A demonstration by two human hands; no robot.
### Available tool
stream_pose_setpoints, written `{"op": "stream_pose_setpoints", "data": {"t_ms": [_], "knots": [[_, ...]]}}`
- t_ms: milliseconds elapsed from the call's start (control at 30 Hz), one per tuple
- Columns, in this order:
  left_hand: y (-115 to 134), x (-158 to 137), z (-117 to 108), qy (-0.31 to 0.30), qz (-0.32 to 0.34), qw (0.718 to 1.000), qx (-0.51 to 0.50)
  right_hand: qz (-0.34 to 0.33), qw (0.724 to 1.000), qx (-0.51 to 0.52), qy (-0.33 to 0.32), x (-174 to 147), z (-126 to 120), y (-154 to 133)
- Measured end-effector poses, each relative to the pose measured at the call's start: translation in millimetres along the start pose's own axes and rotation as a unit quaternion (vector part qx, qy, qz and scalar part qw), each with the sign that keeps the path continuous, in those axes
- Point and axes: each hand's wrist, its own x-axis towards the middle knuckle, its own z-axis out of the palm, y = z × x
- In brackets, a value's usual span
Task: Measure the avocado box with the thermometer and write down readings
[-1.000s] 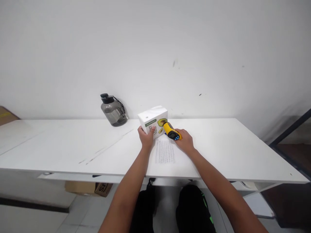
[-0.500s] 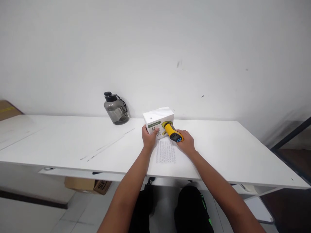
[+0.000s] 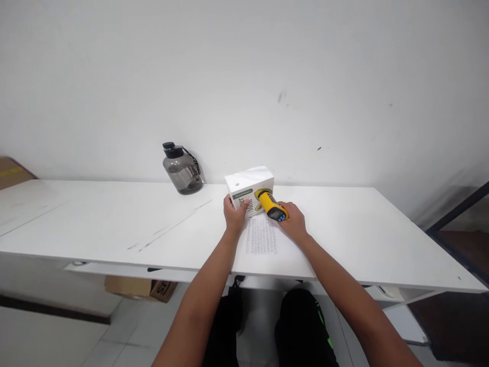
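Observation:
My left hand (image 3: 234, 215) grips the left side of a white box (image 3: 250, 178), its thumb across the printed front. The box carries a green label strip and an avocado picture, and its top tilts slightly toward me. In my right hand (image 3: 293, 220) is a yellow and black infrared thermometer (image 3: 271, 205), with a small screen and blue buttons facing me. Its front end points at the box's right front, very close to it; I cannot tell whether they touch. A sheet of closely written paper (image 3: 262, 238) lies on the table just below the box.
A grey see-through water jug (image 3: 182, 172) with a black cap leans near the wall on the left. The white table (image 3: 95, 214) runs along the wall. Cardboard boxes show at the far left (image 3: 13, 172) and under the table (image 3: 139, 288).
The camera view has shifted very slightly. Both hands keep their hold on the box and the infrared thermometer, with almost no movement.

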Motion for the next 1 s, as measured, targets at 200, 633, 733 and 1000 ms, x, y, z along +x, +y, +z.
{"op": "stream_pose_setpoints", "data": {"t_ms": [200,633,733,1000], "knots": [[1,-1,0,0.000,-0.007,1.000,-0.003,0.006,1.000,-0.007,-0.029,1,-2,0],[8,-2,1,0.014,-0.016,1.000,0.022,0.044,0.999,0.018,-0.019,0,-4,-7],[11,-2,2,0.026,-0.026,0.999,0.024,0.089,0.995,0.044,0.020,2,-9,-10],[10,1,2,0.037,-0.036,0.998,0.039,0.254,0.955,0.134,0.072,11,-17,-12]]}}
